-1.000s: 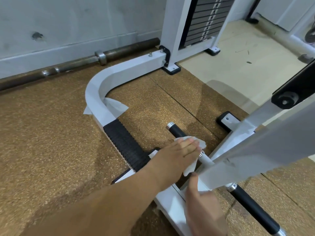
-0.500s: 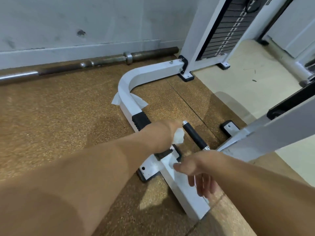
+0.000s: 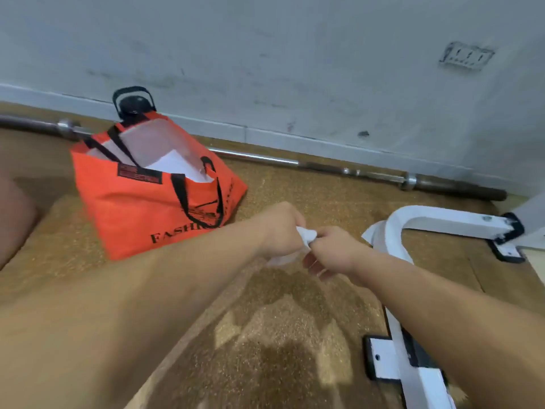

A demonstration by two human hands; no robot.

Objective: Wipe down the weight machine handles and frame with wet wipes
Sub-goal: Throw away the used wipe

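step: prob. refolding wipe [image 3: 306, 235] | L hand [image 3: 280, 228] + R hand [image 3: 331, 252] fingers curled, both pinch it, above floor [image 3: 280, 335] | frame [image 3: 442, 221] at right, apart | next: wipe onto frame, or fresh one, maybe from bag [image 3: 147, 208]

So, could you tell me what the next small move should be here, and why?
Probably carry the wipe to the open orange bag and drop it: the left hand and right hand pinch it bunched up, clear of the white frame, near that bag.
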